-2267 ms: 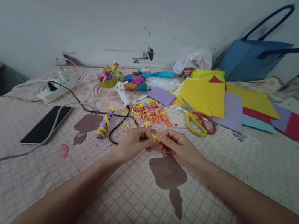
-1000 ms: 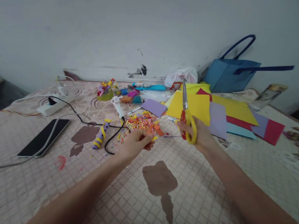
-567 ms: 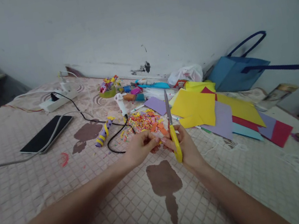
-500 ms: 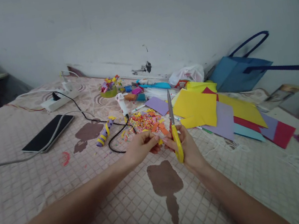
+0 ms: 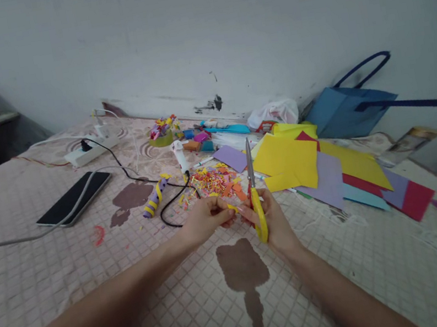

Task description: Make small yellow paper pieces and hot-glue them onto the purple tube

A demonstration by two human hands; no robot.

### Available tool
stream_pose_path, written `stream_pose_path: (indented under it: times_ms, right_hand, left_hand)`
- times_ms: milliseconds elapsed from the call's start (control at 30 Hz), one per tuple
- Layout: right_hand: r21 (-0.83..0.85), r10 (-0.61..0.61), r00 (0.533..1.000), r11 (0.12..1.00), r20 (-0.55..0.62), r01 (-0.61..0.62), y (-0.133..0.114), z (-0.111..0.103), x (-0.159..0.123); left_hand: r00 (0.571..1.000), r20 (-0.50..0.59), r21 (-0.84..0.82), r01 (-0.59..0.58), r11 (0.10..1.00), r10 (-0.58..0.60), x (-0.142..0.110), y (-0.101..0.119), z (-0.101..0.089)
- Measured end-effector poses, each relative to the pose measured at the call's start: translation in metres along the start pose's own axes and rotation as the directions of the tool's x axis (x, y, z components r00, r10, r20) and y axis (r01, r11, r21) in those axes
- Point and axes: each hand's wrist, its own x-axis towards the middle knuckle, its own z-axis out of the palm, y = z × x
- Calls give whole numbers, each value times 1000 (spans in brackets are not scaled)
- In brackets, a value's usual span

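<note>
My left hand (image 5: 205,220) is closed in a pinch at a small yellow piece (image 5: 232,207), which looks like foam or paper. Scissors (image 5: 259,213) with yellow handles are held in my right hand (image 5: 277,219), blades pointing up and away. The fingertips of that hand also reach the small yellow piece, so both hands meet at it above the cloth. Just beyond them lies a heap of tiny coloured clippings (image 5: 208,181). A purple roll wound with a yellow strip (image 5: 155,198) rests to the left, beside a white glue gun (image 5: 179,157) with a black cord.
Coloured sheets (image 5: 287,158) overlap on the right, with a blue bag (image 5: 349,108) behind them against the wall. A dark phone-like slab (image 5: 76,199) and a power strip (image 5: 90,150) lie left. A small green bowl (image 5: 161,139) holds colourful pieces.
The camera view has shifted slightly, so the scene sits a little lower. More of the small yellow piece shows between my fingertips. Both hands stay together and the scissors remain in my right hand.
</note>
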Motion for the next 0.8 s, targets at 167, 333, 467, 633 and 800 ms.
stream_pose_path:
  times_ms: [167,333,467,633,800]
  right_hand:
    - [1,36,999,999,10,-36,2,2,-2]
    - [-6,30,1000,1000,-6,-30,3,3,0]
    - [-2,-25,996,1000,-89,25,3,-2,3]
    - [-84,70,997,994,15,-69,1,-3,-1]
    - [-117,152,983,983,102,-140,1,-1,-7]
  left_hand:
    - [998,55,9,0,1000,0,1,-3,-3]
    - [999,19,27,-48,998,48,2,-2,-7]
    - [999,-54,-150,-7,989,-1,4,2,-11]
    - [991,-92,-430,52,902,-101,5,6,-14]
    - [983,-150,-487,22,873,-109,6,17,-11]
